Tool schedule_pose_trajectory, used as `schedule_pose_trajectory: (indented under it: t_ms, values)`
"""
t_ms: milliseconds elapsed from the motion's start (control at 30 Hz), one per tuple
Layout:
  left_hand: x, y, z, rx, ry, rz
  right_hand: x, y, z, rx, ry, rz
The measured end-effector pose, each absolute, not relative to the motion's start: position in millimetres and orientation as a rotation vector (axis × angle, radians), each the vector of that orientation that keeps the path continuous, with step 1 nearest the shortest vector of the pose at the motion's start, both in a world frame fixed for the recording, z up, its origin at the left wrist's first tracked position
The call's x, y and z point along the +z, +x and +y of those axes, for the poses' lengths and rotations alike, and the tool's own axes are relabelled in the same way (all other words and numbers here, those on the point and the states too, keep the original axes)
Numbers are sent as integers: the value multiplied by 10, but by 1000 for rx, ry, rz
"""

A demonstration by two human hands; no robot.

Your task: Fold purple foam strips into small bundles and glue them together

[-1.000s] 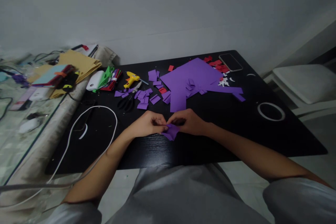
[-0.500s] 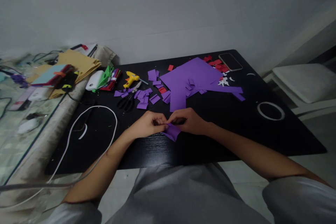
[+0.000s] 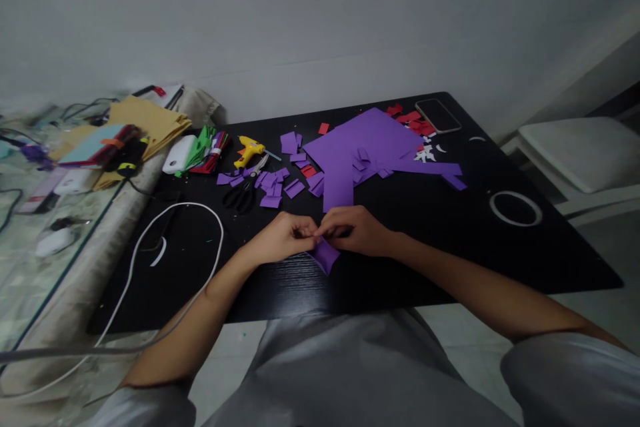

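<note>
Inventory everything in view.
held paper: one, purple, between hands
sheets: uncounted, purple, back middle
cut pieces: many, purple, around sheets
scraps: several, red and white, scattered
phone: one, dark, back right
glue gun: one, yellow, back left
hand tool: one, black handles, near glue gun
ring: one, white, right
looped cable: one, white, left
table: one, black, centre
chair: one, white, right
wall: one, grey, behind
side clutter: uncounted, mixed, left
left hand: one, bare, on paper
right hand: one, bare, on paper

I've turned the small purple paper a little: its lower corner, flaring rightward half a second ago, now points more toward the counter's near edge (only a slight swing).
</note>
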State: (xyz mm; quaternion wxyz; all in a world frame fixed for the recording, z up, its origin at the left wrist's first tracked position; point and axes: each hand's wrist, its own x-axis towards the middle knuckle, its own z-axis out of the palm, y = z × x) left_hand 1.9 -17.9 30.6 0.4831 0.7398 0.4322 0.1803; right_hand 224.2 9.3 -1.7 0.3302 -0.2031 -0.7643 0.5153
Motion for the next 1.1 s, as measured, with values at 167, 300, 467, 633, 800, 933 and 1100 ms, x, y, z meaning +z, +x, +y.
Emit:
schedule_pose_trajectory:
  t_ms: [167,300,467,633,800,933,1100]
  values:
    - [324,24,-184,445,1795,1051,-5,2241,89,1373,-551,-1992]
    - [329,9,-183,426,1783,1038,-9,2241,94,1392,-562,-1981]
    - [324,-9,-172,428,1778,1055,-4,2252,123,1410,-594,-2009]
    - [329,-2,-168,432,1710,1058,-6,2254,136,1443,-604,-1975]
    - [345,2,-170,403,1706,1052,-10,2243,118,1413,-577,-1981]
    - [345,-8,-164,406,1719,1038,-1,2239,116,1397,-567,-1984]
    - [334,-15,-159,375,1677,1008,-32,2237,128,1408,-562,-1977]
